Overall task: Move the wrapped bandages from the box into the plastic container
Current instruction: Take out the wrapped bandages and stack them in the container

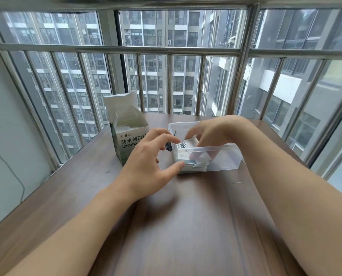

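Note:
A clear plastic container [226, 156] stands on the brown wooden table [186, 216], with several wrapped bandages [192, 163] piled in its left end. My right hand [208, 132] reaches down into it, fingers pinched on a few white wrapped bandages [190, 141]. My left hand [150, 164] rests against the container's left wall, thumb at its front corner, fingers spread over the rim and holding nothing. The open white-and-green bandage box [126, 134] stands upright just left of my left hand, flap raised; more wrappers show inside.
A metal window railing [166, 50] runs along the table's far and side edges, close behind the box and container. A small dark latch [169, 147] sits at the container's left side.

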